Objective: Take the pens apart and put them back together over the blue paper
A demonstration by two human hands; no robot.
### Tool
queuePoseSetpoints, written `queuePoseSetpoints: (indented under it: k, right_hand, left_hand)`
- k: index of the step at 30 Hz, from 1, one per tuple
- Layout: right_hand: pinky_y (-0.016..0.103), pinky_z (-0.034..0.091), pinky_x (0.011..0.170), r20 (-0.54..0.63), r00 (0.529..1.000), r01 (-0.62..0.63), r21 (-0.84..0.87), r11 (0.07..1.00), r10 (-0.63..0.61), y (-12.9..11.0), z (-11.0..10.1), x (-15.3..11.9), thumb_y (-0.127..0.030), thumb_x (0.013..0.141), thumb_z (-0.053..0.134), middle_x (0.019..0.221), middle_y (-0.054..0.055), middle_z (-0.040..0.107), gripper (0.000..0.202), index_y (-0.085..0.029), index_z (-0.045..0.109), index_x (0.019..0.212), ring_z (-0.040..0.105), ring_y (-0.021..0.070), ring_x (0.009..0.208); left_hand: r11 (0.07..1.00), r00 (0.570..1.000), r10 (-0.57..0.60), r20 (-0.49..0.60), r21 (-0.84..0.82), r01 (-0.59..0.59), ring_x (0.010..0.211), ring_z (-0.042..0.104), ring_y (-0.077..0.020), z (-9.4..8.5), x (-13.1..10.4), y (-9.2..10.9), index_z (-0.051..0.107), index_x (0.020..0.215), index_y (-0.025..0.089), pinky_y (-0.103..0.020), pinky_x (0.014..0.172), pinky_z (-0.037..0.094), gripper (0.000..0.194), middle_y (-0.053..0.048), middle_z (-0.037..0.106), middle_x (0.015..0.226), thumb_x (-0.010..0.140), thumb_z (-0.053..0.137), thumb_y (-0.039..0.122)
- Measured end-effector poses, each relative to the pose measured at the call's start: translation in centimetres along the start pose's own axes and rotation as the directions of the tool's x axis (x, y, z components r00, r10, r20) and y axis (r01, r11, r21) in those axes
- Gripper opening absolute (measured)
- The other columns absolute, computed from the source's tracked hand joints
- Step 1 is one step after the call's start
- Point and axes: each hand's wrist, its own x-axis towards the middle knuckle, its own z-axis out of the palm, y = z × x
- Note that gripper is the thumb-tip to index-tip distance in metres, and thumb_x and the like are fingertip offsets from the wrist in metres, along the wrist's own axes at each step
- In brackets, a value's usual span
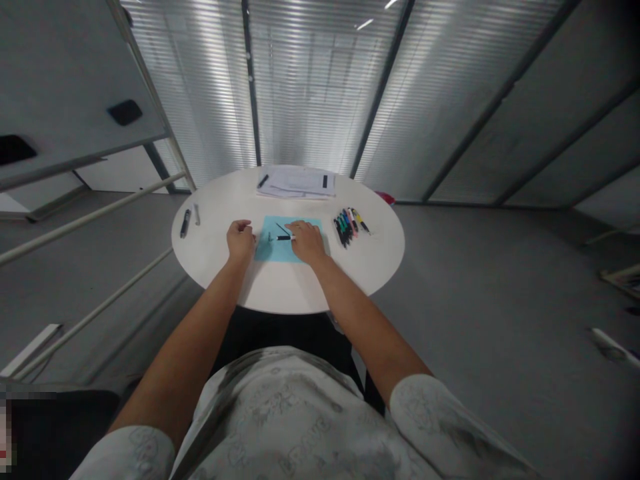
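A light blue sheet [273, 254] lies on the round white table [285, 287] in front of me, with dark marks and a thin dark line on it. My right hand [307, 241] is over the sheet's right part, its fingers closed at the white end of a black-and-white marker [283, 238]. That marker points left, low over or touching the sheet; which of the two I cannot tell. Beside the sheet's left edge, my left hand [241, 240] is loosely curled, with nothing visible in it.
Several coloured markers [349, 225] lie in a row right of the sheet. White papers [296, 181] are stacked at the table's far side. A dark pen [185, 223] and a pale one [197, 215] lie at the left. A metal-framed board [75, 73] stands on the left.
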Motion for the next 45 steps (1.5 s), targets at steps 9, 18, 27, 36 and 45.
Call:
queuePoseSetpoints:
  k: [9,18,27,36,45]
  right_hand:
    - [0.040,0.035,0.104,0.134,0.990,0.038,0.024,0.999,-0.041,0.6,1.0,0.3,-0.014,0.086,0.050,0.142,0.004,0.055,0.048,-0.025,0.060,0.131,0.047,0.0237,0.126]
    - [0.039,0.037,0.093,0.130,0.991,-0.026,0.021,0.999,0.023,0.5,0.8,0.4,-0.011,0.091,0.046,0.126,0.008,0.059,0.043,-0.028,0.065,0.125,0.048,0.0246,0.115]
    - [0.038,0.038,0.089,0.117,0.993,-0.008,0.048,0.999,0.002,0.5,1.1,0.4,-0.008,0.091,0.045,0.118,0.007,0.061,0.043,-0.030,0.067,0.122,0.050,0.0244,0.109]
    - [0.035,0.041,0.092,-0.015,1.000,0.014,0.246,0.969,-0.011,1.1,1.5,0.8,-0.001,0.085,0.046,0.108,0.007,0.062,0.041,-0.023,0.070,0.109,0.052,0.0215,0.105]
    - [0.033,0.044,0.090,-0.239,0.954,0.283,0.503,0.816,-0.184,-0.1,2.1,1.1,-0.001,0.080,0.043,0.096,0.007,0.057,0.030,-0.018,0.065,0.091,0.053,0.0191,0.097]
  left_hand:
    - [1.000,1.000,0.013,0.009,-0.002,-0.013,0.047,0.050,-0.0105,0.0,0.0,0.0,0.058,0.086,0.019,-0.025,0.047,0.040,0.016,0.001,0.054,0.071,0.070,0.053,0.017]
    - [1.000,1.000,-0.007,0.018,0.020,0.006,0.049,0.051,-0.0101,-0.2,0.1,0.2,0.059,0.088,0.018,-0.024,0.048,0.041,0.018,0.001,0.055,0.072,0.071,0.053,0.016]
    - [1.000,0.999,0.017,0.038,0.018,-0.018,0.048,0.051,-0.0100,-0.4,0.6,-0.5,0.059,0.087,0.018,-0.025,0.047,0.041,0.019,0.001,0.055,0.073,0.069,0.053,0.018]
    - [0.992,0.997,0.028,0.068,0.124,-0.037,0.052,0.054,-0.0138,-0.3,0.4,-0.5,0.063,0.087,0.018,-0.028,0.050,0.042,0.019,-0.001,0.057,0.069,0.071,0.052,0.022]
    - [0.710,0.836,0.357,0.416,0.460,-0.533,0.086,0.061,-0.0203,-0.2,-0.9,-0.2,0.074,0.097,0.022,-0.036,0.086,0.047,0.026,-0.007,0.068,0.098,0.076,0.057,0.024]
